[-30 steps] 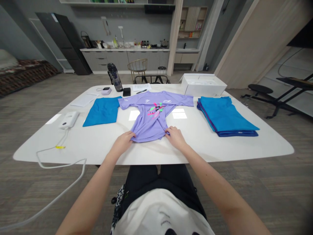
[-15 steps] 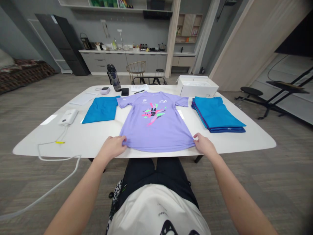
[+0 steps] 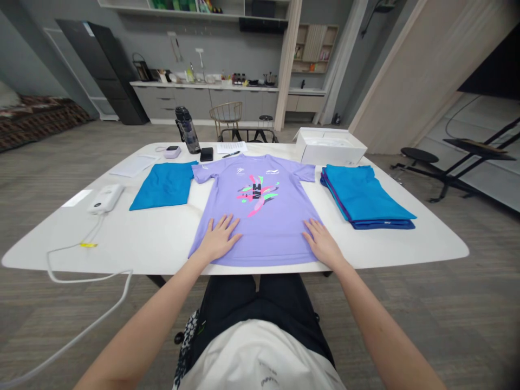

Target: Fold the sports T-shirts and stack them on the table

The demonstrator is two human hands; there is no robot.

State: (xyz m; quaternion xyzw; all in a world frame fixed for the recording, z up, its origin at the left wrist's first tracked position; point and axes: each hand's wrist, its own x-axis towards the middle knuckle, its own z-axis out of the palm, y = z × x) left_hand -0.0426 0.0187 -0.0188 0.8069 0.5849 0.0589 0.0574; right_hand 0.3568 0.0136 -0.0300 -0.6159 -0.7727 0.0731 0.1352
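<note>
A lilac T-shirt with a bright print lies spread flat, front up, in the middle of the white table. My left hand rests palm down with fingers spread on the shirt's lower left part. My right hand lies flat on the lower right part near the hem. Neither hand holds anything.
A folded blue garment lies left of the shirt, and a stack of folded blue garments lies right. A white box, a dark bottle, papers, a pen and a white device with a cable also sit on the table.
The bunched shirt was pulled out wide and flat towards me. Both hands let go of the hem corners and now lie open on the fabric.
</note>
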